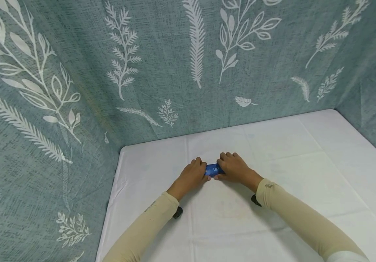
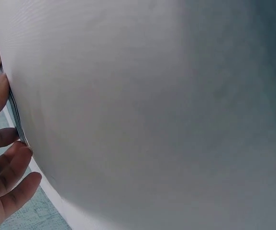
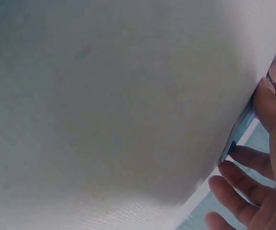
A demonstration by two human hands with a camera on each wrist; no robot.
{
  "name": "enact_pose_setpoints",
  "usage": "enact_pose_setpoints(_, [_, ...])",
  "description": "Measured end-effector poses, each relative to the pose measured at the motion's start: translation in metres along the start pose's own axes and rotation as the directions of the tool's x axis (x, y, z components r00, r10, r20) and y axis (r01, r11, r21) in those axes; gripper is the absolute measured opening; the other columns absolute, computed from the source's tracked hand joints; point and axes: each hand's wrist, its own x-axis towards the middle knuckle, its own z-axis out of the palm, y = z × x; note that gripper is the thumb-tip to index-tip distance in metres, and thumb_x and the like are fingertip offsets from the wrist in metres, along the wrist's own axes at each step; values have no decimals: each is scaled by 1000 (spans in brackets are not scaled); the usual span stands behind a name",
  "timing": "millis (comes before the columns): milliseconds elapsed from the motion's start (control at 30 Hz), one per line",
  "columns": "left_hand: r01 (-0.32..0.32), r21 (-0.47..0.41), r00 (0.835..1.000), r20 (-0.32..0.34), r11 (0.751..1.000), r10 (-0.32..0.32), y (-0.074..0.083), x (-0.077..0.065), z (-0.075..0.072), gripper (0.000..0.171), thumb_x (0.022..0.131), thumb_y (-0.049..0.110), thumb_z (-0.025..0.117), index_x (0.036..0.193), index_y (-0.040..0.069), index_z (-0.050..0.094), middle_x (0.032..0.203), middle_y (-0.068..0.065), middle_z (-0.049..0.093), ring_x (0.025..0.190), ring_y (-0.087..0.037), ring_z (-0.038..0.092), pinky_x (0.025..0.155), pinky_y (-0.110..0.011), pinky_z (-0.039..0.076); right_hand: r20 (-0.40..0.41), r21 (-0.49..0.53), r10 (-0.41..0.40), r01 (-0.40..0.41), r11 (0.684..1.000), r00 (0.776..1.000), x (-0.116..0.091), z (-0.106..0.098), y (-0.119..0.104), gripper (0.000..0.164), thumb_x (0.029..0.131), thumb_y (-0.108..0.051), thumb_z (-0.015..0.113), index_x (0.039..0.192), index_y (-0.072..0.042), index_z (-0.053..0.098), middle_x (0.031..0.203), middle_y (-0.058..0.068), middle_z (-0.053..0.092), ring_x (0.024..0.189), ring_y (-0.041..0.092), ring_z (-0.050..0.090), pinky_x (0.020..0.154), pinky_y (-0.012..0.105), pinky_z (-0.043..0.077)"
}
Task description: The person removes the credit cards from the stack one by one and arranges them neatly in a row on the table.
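A small, flat blue item with white lettering (image 1: 212, 170) lies low at the white table, between both hands. Its kind cannot be told, though the wrist views show a thin edge in several layers. The left hand (image 1: 192, 175) grips its left end, thumb at the near side and fingers over the far side. At the other end, the right hand (image 1: 235, 168) holds it in the same way. Both hands cover the item's ends, so only its middle shows in the head view. In the left wrist view, the layered edge (image 2: 15, 111) runs between thumb and fingers.
A white cloth (image 1: 273, 160) with fold creases covers the table. Blue-green curtains with white leaf prints (image 1: 168, 65) hang behind the table and along its left and right sides. Dark wrist-worn devices (image 1: 177, 212) sit under the sleeves.
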Motion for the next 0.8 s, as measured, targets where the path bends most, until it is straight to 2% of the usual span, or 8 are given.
enact_pose_setpoints(167, [-5, 26, 1000, -10, 1000, 6, -1, 0, 1, 51, 96, 41, 66, 126, 0, 59, 115, -15, 57, 97, -23, 58, 80, -36, 54, 18, -9, -1, 1, 1000, 1000, 0, 0, 0, 59, 87, -55, 72, 113, -3, 67, 110, 13, 64, 95, 27, 62, 84, 45, 50])
enact_pose_setpoints(800, [-39, 4, 998, -54, 999, 39, -2, -4, 1, 56, 95, 42, 68, 126, -3, 57, 113, -15, 56, 94, -22, 57, 79, -35, 54, 34, 17, -6, 5, 1000, 999, 2, -6, 0, 57, 88, -54, 71, 113, -4, 66, 108, 12, 63, 96, 27, 63, 85, 46, 50])
